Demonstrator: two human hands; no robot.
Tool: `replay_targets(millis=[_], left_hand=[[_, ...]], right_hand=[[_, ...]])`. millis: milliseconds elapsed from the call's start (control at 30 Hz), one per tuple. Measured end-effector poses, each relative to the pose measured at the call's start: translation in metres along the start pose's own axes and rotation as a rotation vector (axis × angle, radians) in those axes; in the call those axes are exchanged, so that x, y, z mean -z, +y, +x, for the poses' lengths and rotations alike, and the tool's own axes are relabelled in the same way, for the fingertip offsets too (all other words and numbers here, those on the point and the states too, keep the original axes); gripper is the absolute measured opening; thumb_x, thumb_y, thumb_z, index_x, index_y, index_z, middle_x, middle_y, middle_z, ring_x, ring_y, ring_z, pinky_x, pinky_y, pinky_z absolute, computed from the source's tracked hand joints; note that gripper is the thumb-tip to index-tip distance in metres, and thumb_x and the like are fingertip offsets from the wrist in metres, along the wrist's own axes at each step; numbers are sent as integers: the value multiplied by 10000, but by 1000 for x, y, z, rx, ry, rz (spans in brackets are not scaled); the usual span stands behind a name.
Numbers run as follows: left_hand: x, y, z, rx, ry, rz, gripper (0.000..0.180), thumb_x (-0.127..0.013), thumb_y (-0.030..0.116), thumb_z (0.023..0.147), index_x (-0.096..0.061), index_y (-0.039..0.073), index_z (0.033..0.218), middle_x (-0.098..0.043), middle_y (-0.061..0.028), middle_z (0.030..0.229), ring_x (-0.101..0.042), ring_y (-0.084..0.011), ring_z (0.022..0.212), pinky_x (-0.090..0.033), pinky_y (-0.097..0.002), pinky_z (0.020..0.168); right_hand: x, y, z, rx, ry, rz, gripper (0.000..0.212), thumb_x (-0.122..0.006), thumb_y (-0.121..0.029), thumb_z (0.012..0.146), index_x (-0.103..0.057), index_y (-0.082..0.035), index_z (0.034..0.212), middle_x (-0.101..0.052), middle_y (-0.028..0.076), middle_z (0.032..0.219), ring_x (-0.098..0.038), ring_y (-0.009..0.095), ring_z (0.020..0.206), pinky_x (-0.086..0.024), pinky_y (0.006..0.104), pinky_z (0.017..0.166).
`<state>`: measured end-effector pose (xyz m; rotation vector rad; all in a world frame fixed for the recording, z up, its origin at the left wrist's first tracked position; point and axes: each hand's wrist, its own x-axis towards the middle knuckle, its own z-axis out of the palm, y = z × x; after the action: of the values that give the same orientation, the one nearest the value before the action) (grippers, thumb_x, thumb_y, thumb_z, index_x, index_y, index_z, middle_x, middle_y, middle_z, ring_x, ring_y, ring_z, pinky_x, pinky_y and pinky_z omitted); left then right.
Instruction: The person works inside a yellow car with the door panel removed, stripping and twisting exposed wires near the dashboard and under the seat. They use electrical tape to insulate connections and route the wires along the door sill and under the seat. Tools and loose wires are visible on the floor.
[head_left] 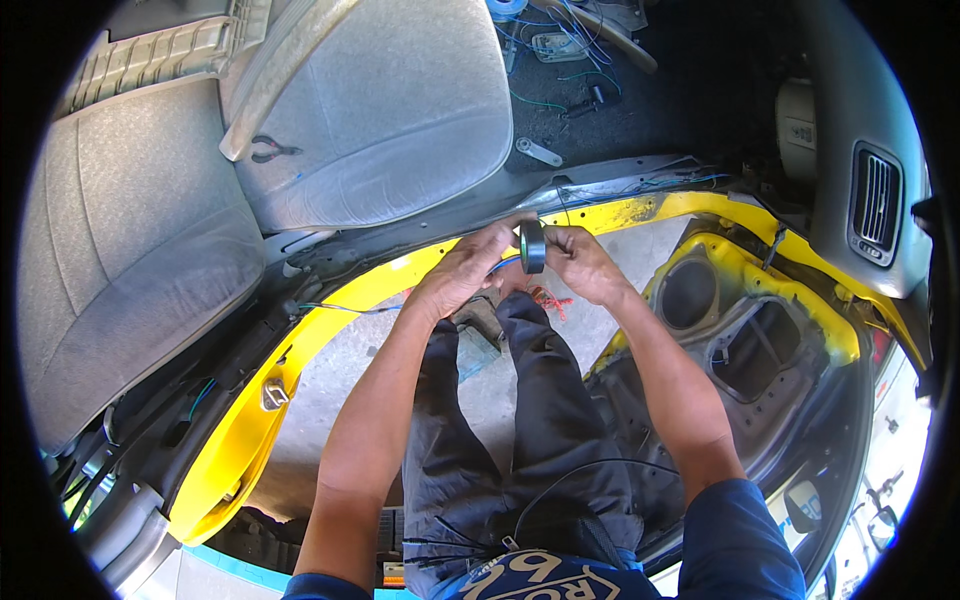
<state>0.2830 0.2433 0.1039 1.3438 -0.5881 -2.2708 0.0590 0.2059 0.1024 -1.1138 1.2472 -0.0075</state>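
Note:
A black roll of electrical tape (533, 247) is held between my hands, just above the yellow door sill. My right hand (585, 265) is closed on the roll's right side, thumb and fingers bent against it. Close by on the left, my left hand (468, 266) is pinched shut around a thin blue wire (508, 262); its fingertips meet the roll's edge and are partly hidden. A dark and blue wire bundle (350, 308) runs from the sill at left toward my left hand.
The yellow door frame (375, 279) curves around me. An opened door (770, 330) without its trim stands at right. Pliers (274, 150) lie on the grey seat (390, 110). Loose wires (590, 45) and a small grey handle (539, 152) are on the car floor. Red wire (550, 302) lies by my feet.

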Motion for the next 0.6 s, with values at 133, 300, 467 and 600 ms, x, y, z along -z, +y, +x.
replay_targets(millis=[133, 300, 467, 600], left_hand=[[-4, -1, 0, -63, -32, 7, 574, -763, 229, 909, -575, 136, 1443, -531, -26, 1151, -487, -114, 856, -456, -249, 794], [-20, -21, -1, -277, 181, 486, 853, -869, 90, 716, -492, 163, 1478, -493, -96, 1281, -557, -262, 1173, -499, -379, 965], [-25, -29, 8, -255, 454, 810, 830, -836, 120, 772, -447, 132, 1504, -646, -234, 1255, -648, -394, 1123, -515, -432, 988], [-13, -18, 12, -87, 316, 734, 791, -832, 176, 801, -463, 61, 1490, -717, -230, 1126, -682, -354, 1086, -527, -413, 946]], right_hand=[[-3, 7, 2, 23, 13, 53, 176, -552, -140, 926, -648, 1, 886, -592, 24, 747, -518, 113, 723, -469, 320, 686], [-5, 15, 9, 37, 5, 200, 170, -575, -150, 926, -657, -8, 884, -601, 8, 770, -518, 94, 730, -465, 301, 680], [-4, 9, 5, 0, -55, 295, 129, -561, -77, 925, -677, -24, 902, -592, -40, 814, -508, 56, 779, -431, 251, 724], [-5, 8, 2, -42, -83, 180, 151, -570, -115, 917, -676, -14, 881, -601, -14, 773, -528, 75, 734, -462, 273, 697]])
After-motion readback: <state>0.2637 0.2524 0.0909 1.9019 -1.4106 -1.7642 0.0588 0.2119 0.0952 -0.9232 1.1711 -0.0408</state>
